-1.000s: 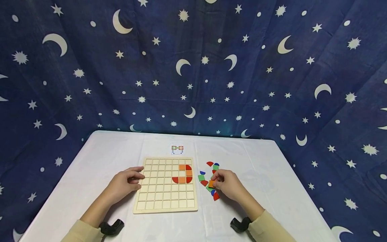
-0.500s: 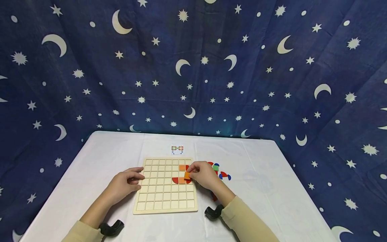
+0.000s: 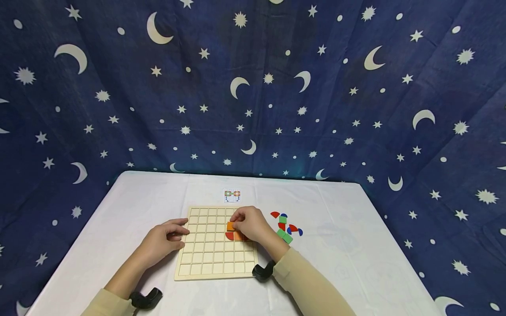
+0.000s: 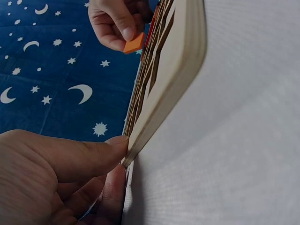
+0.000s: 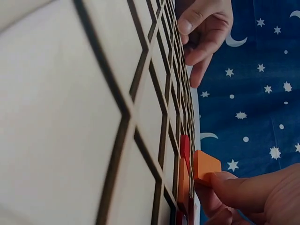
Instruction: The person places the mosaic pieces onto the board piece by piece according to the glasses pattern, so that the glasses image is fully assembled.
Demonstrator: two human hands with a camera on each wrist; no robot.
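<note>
My right hand (image 3: pixel 250 222) pinches an orange square tile (image 3: pixel 230 226) between thumb and fingers, over the right part of a wooden grid board (image 3: pixel 197 265). In the right wrist view the tile (image 5: pixel 206 167) looks tilted, just above the board's surface. Below it a red quarter-round tile (image 3: pixel 229 236) and another orange square tile (image 3: pixel 238 236) lie in the grid; the hand covers the cells behind. My left hand (image 3: pixel 164 239) rests at the board's left edge. Its thumb (image 4: pixel 115 143) and fingers touch the rim, loosely bent.
Right of the board lie loose tiles: green squares (image 3: pixel 287 238), red quarter-rounds (image 3: pixel 275 214) and blue half-rounds (image 3: pixel 284 215). Behind the board lies a small printed pattern card (image 3: pixel 232 195). A white cloth (image 3: pixel 348 245) covers the table, with a dark starry curtain (image 3: pixel 253 87) behind.
My right hand has carried the orange tile left from the loose pile to above the board, uncovering the pile. My left hand has stayed at the board's edge.
</note>
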